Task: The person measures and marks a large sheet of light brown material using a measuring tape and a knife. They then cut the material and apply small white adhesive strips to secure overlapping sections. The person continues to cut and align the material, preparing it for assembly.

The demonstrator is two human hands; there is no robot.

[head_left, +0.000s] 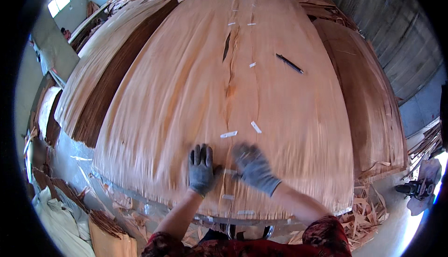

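A large sheet of reddish-brown wood veneer (289, 112) lies before me, with a seam and a few cracks running lengthwise near its middle. My left hand (203, 170), in a grey glove, rests flat on the veneer just left of the seam, fingers stretched out. Right of the seam, my right hand (256, 168), also gloved, is over the sheet; motion smears its fingers. Between the hands, a short strip of white tape (229, 171) lies across the seam. Other tape pieces, such as one strip (228, 135) beyond my hands, dot the seam lines.
A black pen-like tool (289, 64) lies on the veneer's right half. Stacked veneer flanks the sheet on the left (116, 56) and right (366, 98). Veneer scraps (366, 217) litter the floor at right. White sacking (60, 222) lies at lower left. A corrugated wall (382, 24) stands at far right.
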